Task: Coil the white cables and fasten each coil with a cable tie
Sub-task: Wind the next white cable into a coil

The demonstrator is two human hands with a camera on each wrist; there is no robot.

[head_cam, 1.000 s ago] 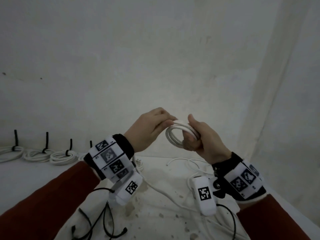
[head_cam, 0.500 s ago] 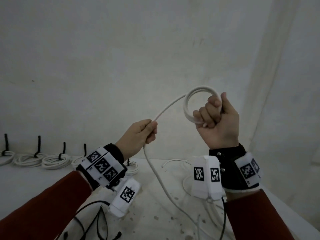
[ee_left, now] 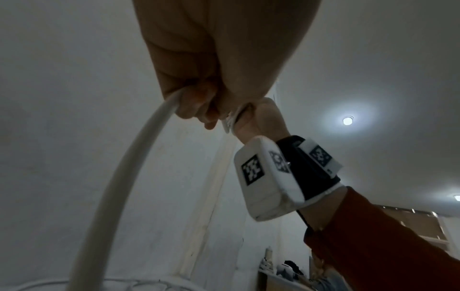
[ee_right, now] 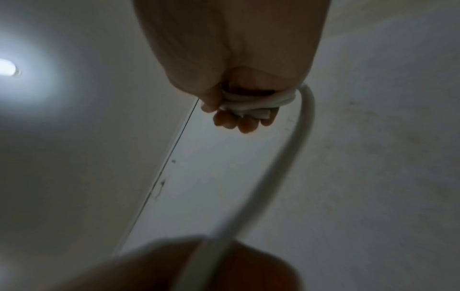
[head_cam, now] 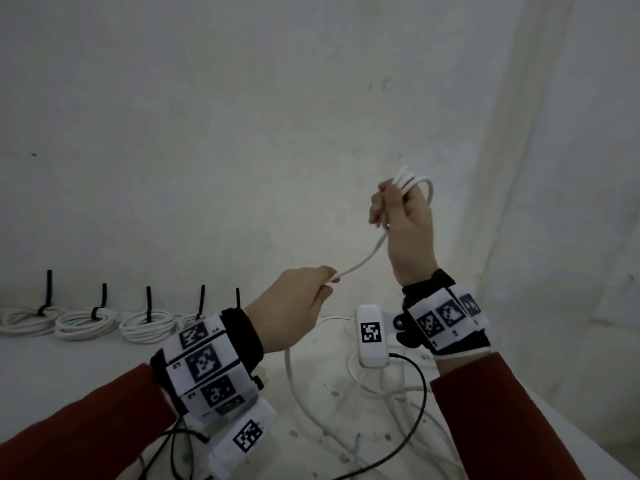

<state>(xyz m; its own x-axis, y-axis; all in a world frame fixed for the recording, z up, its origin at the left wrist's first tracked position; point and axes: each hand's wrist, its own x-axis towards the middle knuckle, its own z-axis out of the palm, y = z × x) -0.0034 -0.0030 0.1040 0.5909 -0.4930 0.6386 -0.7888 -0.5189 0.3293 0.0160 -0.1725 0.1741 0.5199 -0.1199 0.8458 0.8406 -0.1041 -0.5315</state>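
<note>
My right hand [head_cam: 398, 206] is raised in front of the wall and grips a small coil of white cable [head_cam: 414, 181], its loops bunched in the fingers [ee_right: 244, 122]. From the coil a strand of the cable [head_cam: 363, 261] runs down-left to my left hand [head_cam: 311, 289], whose curled fingers [ee_left: 196, 110] grip it. Below the left hand the cable [ee_left: 124, 177] hangs down to the table [head_cam: 86, 355] and trails off to the right. Several finished coils [head_cam: 83, 323] lie in a row at the back left, each bound with a black cable tie [head_cam: 104, 299].
Loose white cable [head_cam: 374, 386] lies on the stained table under my right wrist. Black wires [head_cam: 408, 427] run from the wrist cameras across the table front. A white wall stands close behind, with a corner at the right.
My right hand has turned over and now shows its back, the coil edge-on. My left hand has moved right and down, keeping its grip on the strand; the strand between the hands now slopes steeply.
</note>
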